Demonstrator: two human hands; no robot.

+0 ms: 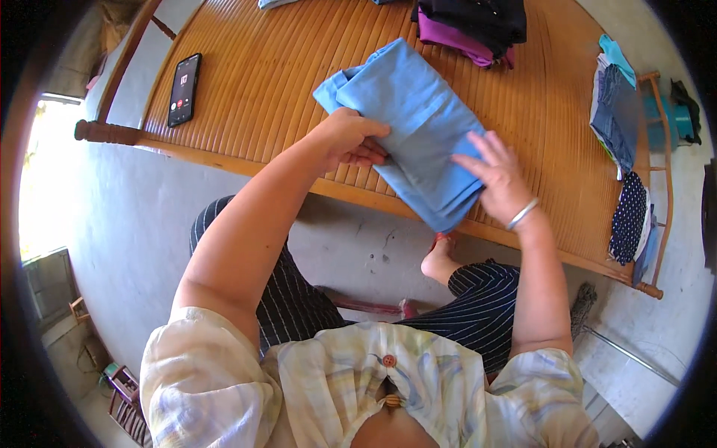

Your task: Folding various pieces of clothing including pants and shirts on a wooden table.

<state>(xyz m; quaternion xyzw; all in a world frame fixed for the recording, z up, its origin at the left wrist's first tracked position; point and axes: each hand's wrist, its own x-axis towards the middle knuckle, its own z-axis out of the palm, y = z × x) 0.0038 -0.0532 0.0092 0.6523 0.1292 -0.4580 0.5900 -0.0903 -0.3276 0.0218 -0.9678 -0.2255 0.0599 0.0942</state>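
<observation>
A folded light blue cloth garment lies slantwise over the front part of a bamboo-slat bed, its lower corner reaching past the front rail. My left hand grips its left edge, thumb on top and fingers curled at the side. Against the right side of the cloth is my right hand, with its fingers spread and slightly blurred; a pale bangle circles that wrist. The underside of the garment is hidden.
A black smartphone with a lit screen lies at the left. Dark and purple folded clothes are stacked at the far side. Denim and polka-dot clothes lie along the bed's right end, by its wooden rail.
</observation>
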